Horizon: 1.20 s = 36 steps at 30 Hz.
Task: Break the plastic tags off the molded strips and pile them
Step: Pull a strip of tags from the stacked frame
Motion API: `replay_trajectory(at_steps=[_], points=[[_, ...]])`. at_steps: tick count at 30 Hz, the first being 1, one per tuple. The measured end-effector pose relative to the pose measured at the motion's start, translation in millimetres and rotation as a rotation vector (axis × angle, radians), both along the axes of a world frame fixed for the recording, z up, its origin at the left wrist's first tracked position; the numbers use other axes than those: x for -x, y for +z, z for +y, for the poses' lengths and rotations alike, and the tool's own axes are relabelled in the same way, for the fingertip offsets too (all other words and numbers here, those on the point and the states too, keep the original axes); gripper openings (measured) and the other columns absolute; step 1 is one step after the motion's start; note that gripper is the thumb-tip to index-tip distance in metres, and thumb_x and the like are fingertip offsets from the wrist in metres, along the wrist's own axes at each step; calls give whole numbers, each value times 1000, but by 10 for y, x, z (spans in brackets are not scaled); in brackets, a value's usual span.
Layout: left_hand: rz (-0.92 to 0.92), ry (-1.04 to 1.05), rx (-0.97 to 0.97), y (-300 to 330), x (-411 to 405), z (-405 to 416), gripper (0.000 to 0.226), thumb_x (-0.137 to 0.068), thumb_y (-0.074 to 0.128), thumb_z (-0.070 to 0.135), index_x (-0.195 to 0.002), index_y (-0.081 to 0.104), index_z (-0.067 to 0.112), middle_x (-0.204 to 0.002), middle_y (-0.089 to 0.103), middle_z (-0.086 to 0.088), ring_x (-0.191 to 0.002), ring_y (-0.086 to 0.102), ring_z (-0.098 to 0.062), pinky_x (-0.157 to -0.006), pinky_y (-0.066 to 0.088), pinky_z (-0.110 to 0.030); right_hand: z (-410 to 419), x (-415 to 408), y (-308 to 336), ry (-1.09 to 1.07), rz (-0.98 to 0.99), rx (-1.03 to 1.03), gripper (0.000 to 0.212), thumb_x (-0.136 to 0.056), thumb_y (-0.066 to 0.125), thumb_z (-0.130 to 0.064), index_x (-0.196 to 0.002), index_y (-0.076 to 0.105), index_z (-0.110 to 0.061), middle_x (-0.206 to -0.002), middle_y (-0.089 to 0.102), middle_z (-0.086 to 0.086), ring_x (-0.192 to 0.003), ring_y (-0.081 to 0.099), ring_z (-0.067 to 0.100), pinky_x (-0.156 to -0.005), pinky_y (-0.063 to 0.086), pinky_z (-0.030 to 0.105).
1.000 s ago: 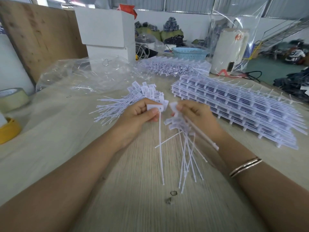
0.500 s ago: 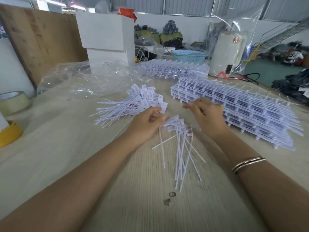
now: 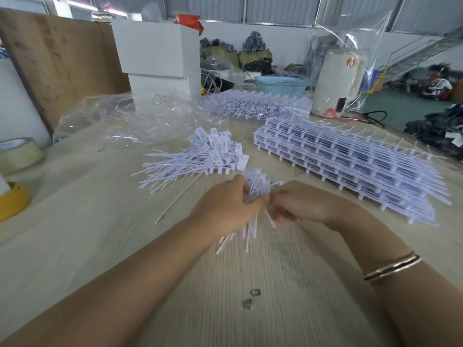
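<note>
two bare forearms enter from the bottom edge of the view; no sleeves show on either arm as far as the frame reaches. left hand (image 3: 226,209): no ring, watch or band visible on the hand or wrist. right hand (image 3: 300,205): fingers bare, no ring seen. on the right forearm, just behind the wrist, a bangle (image 3: 393,266): thin, metallic, looks like two or three narrow bands lying side by side, pale gold or silver tone with darker lines between them, slightly tilted across the arm. no gloves on either hand. nails too blurred to describe.
</note>
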State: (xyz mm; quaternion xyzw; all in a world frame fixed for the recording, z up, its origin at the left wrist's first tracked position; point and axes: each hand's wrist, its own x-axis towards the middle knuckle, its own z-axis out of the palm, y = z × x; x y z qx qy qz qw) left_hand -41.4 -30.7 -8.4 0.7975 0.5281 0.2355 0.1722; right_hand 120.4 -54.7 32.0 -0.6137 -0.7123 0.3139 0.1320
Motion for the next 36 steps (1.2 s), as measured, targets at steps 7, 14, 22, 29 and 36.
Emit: replay_trajectory(at_steps=[7, 14, 22, 29, 36], points=[[230, -22, -40, 17, 46, 15, 48, -89, 52, 17, -132, 33, 12, -112, 58, -9, -106, 56, -30, -85, 47, -41, 52, 35, -149, -70, 229, -13, 35, -85, 42, 4, -98, 71, -9, -52, 56, -9, -51, 42, 9, -59, 38, 23], [239, -37, -182, 51, 229, 109, 53, -90, 45, 3, -140, 31, 14, -125, 41, -7, -102, 53, -30, -80, 44, -39, 133, -103, -229, -182, 332, -198, 40, -92, 39, -2, -95, 72, -24, -61, 57, -7, -48, 40, 8, -49, 34, 15], [175, -90, -544, 350, 861, 618, 60, -88, 49, -8, -144, 34, 5, -102, 49, -17, -77, 54, -34, -67, 49, -46, 189, -127, -315, -125, 347, -202, 36, -94, 40, -2, -98, 72, -19, -61, 57, -8, -45, 40, 4, -47, 34, 11], [595, -23, -396, 12, 1378, 933, 55, -98, 41, 24, -149, 21, 27, -130, 43, -1, -110, 39, -25, -88, 32, -36, 237, -132, -359, -85, 266, -214, 35, -95, 41, -4, -100, 71, -22, -64, 59, -8, -43, 41, 0, -48, 35, 10], [410, -17, -398, 149, 1267, 816, 67, -84, 56, 14, -144, 33, 32, -136, 36, 5, -121, 28, -16, -94, 14, -29, 258, -130, -381, -81, 279, -225, 35, -95, 41, -4, -98, 71, -22, -66, 59, -8, -42, 42, -3, -48, 35, 9]])
